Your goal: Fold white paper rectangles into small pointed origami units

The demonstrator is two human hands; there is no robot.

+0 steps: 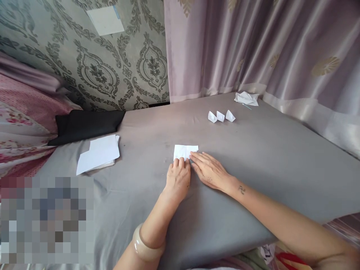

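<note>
A small white piece of folded paper [182,150] lies on the grey-covered surface in front of me, with a crease down its middle. My left hand [179,176] is at its near edge, fingers curled down onto the paper; the thumb is hidden. My right hand [211,170] lies over the paper's right side, fingers stretched out and fingertips resting on it. Farther back stand three small folded paper boats [220,116] in a row.
To the left is a stack of white paper sheets [99,153], beside a black cloth [90,125]. More folded white paper [246,98] lies at the far right near the curtain [213,48], with a thin light-blue stick [246,107] before it. A blurred patch covers the lower left.
</note>
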